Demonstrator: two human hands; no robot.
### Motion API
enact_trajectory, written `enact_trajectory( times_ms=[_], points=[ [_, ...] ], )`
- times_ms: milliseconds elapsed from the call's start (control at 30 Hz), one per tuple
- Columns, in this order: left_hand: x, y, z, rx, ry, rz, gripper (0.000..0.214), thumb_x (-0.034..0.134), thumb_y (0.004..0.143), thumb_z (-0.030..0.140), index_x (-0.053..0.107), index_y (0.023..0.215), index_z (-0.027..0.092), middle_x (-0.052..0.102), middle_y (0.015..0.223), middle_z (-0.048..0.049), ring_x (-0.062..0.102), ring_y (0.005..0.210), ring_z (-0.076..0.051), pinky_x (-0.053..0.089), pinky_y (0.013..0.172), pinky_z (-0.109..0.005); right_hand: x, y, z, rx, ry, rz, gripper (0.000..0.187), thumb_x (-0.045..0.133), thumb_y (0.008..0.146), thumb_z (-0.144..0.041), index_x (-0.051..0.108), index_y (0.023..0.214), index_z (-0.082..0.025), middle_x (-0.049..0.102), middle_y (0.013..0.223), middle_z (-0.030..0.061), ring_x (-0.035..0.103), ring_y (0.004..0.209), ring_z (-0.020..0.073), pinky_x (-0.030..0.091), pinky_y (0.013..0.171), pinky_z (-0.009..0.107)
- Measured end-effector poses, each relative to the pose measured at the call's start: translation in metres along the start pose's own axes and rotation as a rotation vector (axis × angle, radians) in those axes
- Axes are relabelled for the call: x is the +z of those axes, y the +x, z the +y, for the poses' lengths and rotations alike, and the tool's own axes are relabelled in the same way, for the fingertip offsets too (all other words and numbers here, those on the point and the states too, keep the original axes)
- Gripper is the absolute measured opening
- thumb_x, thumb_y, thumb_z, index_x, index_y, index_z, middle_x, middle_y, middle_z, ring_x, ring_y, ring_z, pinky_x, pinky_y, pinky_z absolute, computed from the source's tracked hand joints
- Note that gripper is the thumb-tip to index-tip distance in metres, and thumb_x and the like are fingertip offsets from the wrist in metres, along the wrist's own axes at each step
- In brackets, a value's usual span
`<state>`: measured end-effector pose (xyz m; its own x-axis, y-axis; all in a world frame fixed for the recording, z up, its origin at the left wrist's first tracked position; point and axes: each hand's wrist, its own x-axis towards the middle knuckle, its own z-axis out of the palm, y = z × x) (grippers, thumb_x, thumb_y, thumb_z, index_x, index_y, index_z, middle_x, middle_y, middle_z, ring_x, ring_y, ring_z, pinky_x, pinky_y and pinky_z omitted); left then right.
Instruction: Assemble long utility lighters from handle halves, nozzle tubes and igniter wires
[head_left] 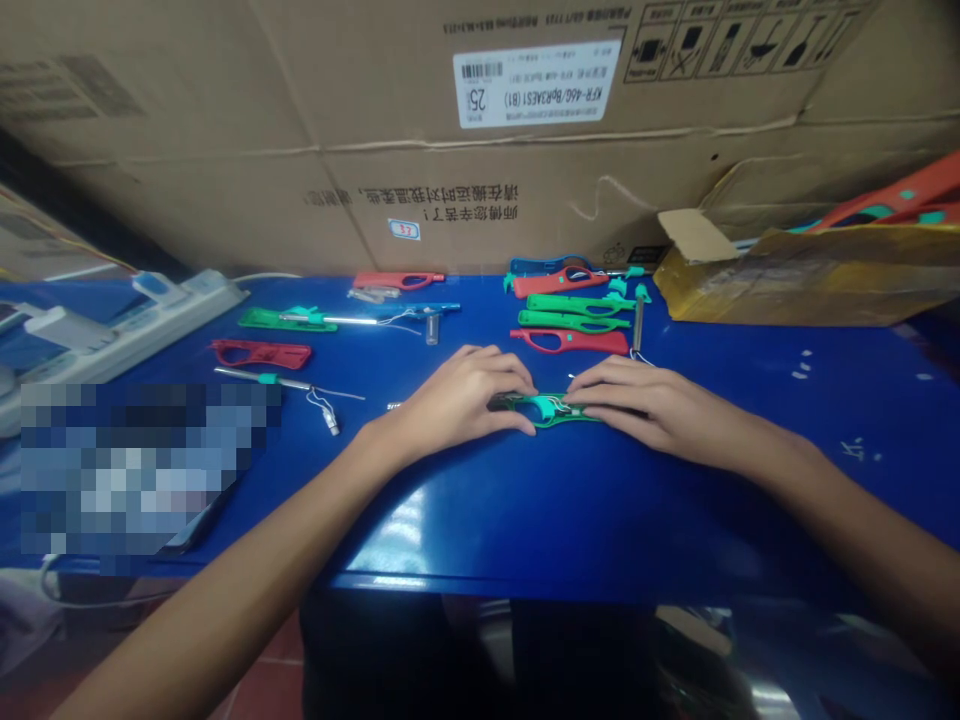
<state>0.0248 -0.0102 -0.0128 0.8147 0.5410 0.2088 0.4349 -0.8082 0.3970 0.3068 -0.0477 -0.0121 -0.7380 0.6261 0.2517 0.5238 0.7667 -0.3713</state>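
A green lighter casing half [564,421] lies low over the blue table, with a teal trigger [551,407] and white wires inside it. My left hand [457,400] pinches its left end between thumb and fingers. Over the right end, my right hand [656,405] has its fingers closed, covering that part of the casing. Just beyond are a red lighter casing [592,342] and green casing halves [574,320]. A metal lighter tube [639,325] with a white wire stands out near my right hand.
A cardboard box [810,275] holding red casings is at the back right, before a large carton [262,110]. Leftward lie a red casing [262,354], a tube with a teal trigger [270,379], a power strip [127,335] and a blurred-out flat object [142,470].
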Motion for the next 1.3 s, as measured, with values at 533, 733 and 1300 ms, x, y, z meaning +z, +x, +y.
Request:
enact_trajectory(
  times_ms=[533, 733, 1300],
  points=[
    [-0.005, -0.001, 0.001, 0.004, 0.044, -0.014, 0.038, 0.072, 0.088, 0.052, 0.071, 0.111, 0.021, 0.071, 0.119, -0.0023, 0.063, 0.108, -0.020, 0.037, 0.095, -0.034, -0.002, -0.003, -0.001, 0.038, 0.025, 0.095, 0.025, 0.055, 0.101, -0.026, 0.077, 0.112, -0.022, 0.071, 0.101, 0.0085, 0.068, 0.087, 0.0188, 0.054, 0.077, 0.031],
    [-0.012, -0.005, -0.005, -0.004, 0.075, -0.003, 0.047, 0.066, 0.092, 0.055, 0.066, 0.123, 0.020, 0.070, 0.120, -0.0061, 0.064, 0.109, -0.022, 0.039, 0.095, -0.035, -0.001, -0.004, 0.001, 0.003, -0.064, 0.126, 0.024, 0.055, 0.101, -0.022, 0.077, 0.108, -0.019, 0.074, 0.108, 0.0095, 0.070, 0.095, 0.0204, 0.056, 0.085, 0.034],
    [-0.024, -0.008, -0.019, 0.017, 0.070, -0.017, 0.020, 0.060, 0.101, 0.032, 0.074, 0.107, 0.019, 0.073, 0.110, -0.0056, 0.067, 0.101, -0.020, 0.046, 0.092, -0.035, -0.016, -0.012, 0.008, 0.051, -0.173, 0.012, 0.027, 0.052, 0.103, -0.035, 0.075, 0.111, -0.023, 0.067, 0.108, 0.0087, 0.063, 0.094, 0.0220, 0.050, 0.081, 0.036]
  ],
)
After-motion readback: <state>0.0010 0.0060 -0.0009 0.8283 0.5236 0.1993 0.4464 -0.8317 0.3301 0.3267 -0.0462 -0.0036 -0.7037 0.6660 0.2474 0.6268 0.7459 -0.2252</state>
